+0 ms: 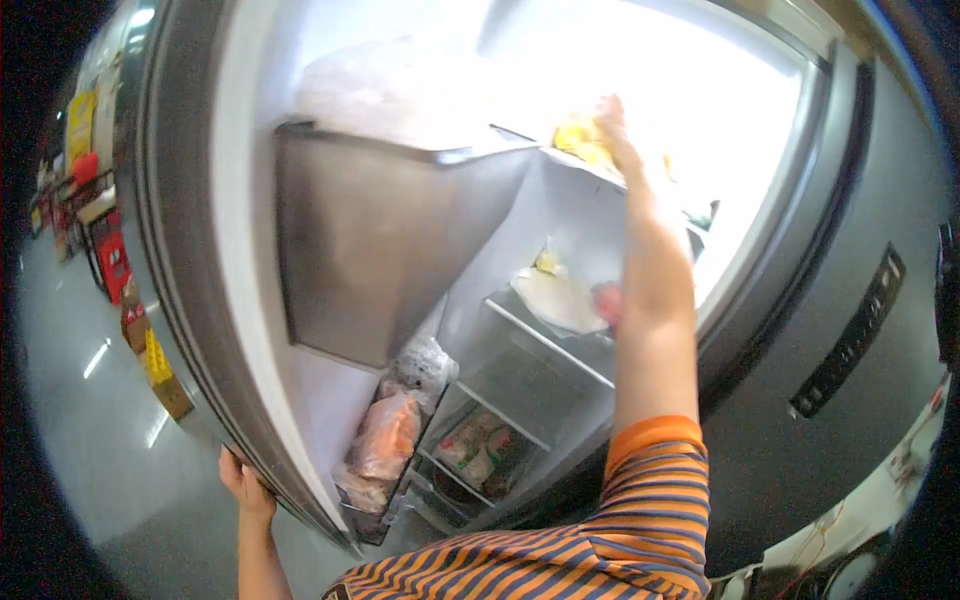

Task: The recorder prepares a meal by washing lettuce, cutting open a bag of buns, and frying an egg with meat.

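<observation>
An upright refrigerator stands open before me, its door [201, 270] swung out to the left. My left hand [251, 484] grips the outer edge of that door low down. High up inside the lit compartment, my right hand [613, 131] reaches to a shelf, beside a yellow item [579, 141]. Glare washes out the fingers there, so I cannot tell whether they hold the item. Under my right forearm, a glass shelf [559, 352] bears a white bag [559, 298] and a small yellowish item [550, 260].
The door's lower bin holds an orange package in clear plastic [388, 435]. A large bin [375, 240] is fixed above it. Wrapped packages [476, 450] lie on a low shelf. A grey refrigerator panel [817, 465] stands at right. Boxes and crates [112, 262] stand on the floor at left.
</observation>
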The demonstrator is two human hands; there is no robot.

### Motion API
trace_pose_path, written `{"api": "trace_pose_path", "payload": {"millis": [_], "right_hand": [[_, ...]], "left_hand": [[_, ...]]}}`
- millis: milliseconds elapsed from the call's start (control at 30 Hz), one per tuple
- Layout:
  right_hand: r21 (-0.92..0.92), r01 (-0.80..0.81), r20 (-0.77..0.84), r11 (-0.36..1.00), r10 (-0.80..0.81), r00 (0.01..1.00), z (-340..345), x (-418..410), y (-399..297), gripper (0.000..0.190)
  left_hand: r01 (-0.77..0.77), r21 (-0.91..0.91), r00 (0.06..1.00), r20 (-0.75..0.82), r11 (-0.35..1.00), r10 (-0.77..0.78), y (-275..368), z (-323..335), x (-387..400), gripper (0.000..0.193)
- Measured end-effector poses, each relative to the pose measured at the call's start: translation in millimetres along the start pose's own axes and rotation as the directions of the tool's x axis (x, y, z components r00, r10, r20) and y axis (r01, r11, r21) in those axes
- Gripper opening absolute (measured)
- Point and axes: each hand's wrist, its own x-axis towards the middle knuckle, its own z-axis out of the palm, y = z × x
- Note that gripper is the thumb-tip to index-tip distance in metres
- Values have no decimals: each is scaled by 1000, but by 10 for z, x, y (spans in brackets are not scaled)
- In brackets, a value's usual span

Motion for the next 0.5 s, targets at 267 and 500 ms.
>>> {"api": "trace_pose_path", "payload": {"millis": [267,500], "right_hand": [[-144,-18,-160,989,-5,987,909,-719,-993,33],[-374,10,-246,927,-110,963,560,-1166,-1529,32]], "left_hand": [[77,109,997,-24,991,-75,372,-57,-78,55],[-21,220,998,-55,975,34,299,42,-6,35]]}}
